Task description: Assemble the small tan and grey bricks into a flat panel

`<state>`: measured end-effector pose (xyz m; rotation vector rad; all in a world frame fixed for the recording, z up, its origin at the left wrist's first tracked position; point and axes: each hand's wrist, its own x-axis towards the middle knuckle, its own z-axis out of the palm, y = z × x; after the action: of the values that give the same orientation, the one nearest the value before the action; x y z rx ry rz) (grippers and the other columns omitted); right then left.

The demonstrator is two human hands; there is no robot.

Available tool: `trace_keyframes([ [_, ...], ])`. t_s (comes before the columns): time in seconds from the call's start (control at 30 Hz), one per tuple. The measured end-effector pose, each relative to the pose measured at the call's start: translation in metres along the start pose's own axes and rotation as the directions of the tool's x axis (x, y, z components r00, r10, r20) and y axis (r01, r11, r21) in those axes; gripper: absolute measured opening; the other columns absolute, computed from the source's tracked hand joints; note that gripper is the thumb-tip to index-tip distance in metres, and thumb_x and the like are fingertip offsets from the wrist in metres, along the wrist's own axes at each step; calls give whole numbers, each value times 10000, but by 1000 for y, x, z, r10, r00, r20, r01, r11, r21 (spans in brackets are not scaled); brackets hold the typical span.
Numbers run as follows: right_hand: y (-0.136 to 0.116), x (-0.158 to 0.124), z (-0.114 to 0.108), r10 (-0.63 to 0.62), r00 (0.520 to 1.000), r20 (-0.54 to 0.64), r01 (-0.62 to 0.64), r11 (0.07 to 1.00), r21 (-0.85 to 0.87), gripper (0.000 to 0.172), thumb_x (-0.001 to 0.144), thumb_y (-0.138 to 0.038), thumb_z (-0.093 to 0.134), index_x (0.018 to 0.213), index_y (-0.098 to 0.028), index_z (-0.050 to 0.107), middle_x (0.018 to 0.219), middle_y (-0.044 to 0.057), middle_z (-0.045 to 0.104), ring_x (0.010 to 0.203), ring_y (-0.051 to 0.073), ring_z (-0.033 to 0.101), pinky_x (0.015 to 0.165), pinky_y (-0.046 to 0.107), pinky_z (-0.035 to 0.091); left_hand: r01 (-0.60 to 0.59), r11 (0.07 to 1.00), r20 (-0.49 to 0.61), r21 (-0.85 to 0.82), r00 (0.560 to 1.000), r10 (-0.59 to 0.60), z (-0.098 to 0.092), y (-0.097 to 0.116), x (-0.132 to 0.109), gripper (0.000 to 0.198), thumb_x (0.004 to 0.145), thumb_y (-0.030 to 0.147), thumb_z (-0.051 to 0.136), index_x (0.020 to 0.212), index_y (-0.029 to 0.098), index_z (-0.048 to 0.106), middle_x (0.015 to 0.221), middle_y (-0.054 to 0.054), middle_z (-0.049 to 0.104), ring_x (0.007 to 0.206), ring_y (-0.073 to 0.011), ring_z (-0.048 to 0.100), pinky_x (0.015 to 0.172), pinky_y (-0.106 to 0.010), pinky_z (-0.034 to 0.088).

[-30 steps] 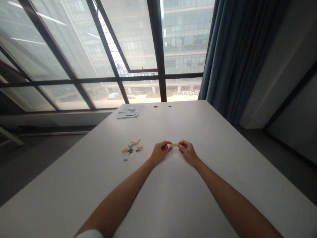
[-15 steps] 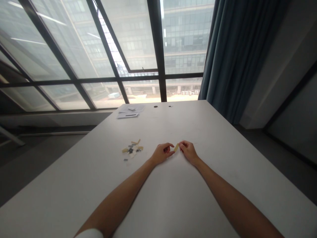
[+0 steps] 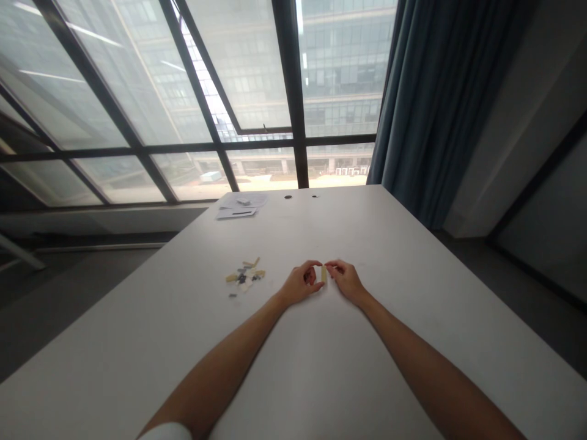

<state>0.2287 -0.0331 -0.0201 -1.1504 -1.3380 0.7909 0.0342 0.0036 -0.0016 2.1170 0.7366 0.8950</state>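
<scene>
A narrow tan piece, like a toy building brick, stands lengthwise between my hands, just above or on the white table. My left hand has it between thumb and index finger, the thumb at the near end and the index fingertip at the far end. From the other side, my right hand pinches at the far end of the same brick with its fingertips. To the left of my hands lies a loose pile of small tan, white and dark grey pieces. One dark grey piece rests apart, nearer me.
Paper sheets with a dark pen-like strip and a small pale object lie at the far left of the white table. Two small dark round spots show near its far edge. Behind stand windows and a blue curtain.
The tan brick has turned from slanted to nearly straight away from me and shifted slightly left. My left fingers have closed on its ends; my right fingertips have followed it left.
</scene>
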Motion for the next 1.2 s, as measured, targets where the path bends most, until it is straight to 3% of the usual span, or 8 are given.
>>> trace_keyframes([
  [0.13, -1, -4, 1, -80, 997, 9, 80, 997, -21, 366, 810, -310, 633, 1155, -195, 673, 1107, 79, 666, 761, 136, 572, 623, 248, 463, 38, 998, -101, -41, 994, -42, 0, -3, 2, 509, 758, 317, 764, 1208, 161, 585, 599, 96, 461, 536, -74, 401, 545, -199, 316],
  [0.3, -3, -9, 0, -136, 984, 115, 139, 990, -19, 534, 770, -186, 613, 1300, -246, 585, 1275, 83, 583, 782, 121, 553, 546, 208, 429, 58, 994, -141, -97, 987, -71, -1, -4, 3, 528, 749, 348, 784, 1199, 156, 585, 598, 97, 456, 540, -74, 403, 540, -197, 313],
  [0.43, -2, -10, 1, -155, 981, 118, 160, 987, -34, 585, 740, -151, 618, 1314, -249, 567, 1275, 85, 571, 787, 120, 552, 558, 211, 445, 52, 993, -106, -109, 992, -64, -1, -6, 3, 538, 750, 347, 785, 1210, 155, 585, 608, 91, 468, 538, -73, 398, 534, -197, 308],
  [0.63, -1, -9, 3, -149, 983, 107, 154, 987, -44, 520, 726, -146, 632, 1235, -245, 595, 1254, 68, 589, 774, 115, 552, 552, 210, 439, 37, 994, -77, -99, 996, -45, -1, -7, 2, 538, 753, 331, 777, 1218, 151, 578, 600, 95, 464, 532, -71, 395, 528, -192, 307],
  [1.2, -1, -9, 3, -142, 984, 104, 147, 988, -47, 472, 727, -170, 666, 1189, -246, 606, 1217, 54, 605, 762, 117, 552, 553, 219, 446, 33, 993, -75, -111, 996, -42, 0, -8, 2, 558, 759, 392, 786, 1222, 156, 586, 601, 89, 468, 532, -69, 392, 527, -192, 303],
])
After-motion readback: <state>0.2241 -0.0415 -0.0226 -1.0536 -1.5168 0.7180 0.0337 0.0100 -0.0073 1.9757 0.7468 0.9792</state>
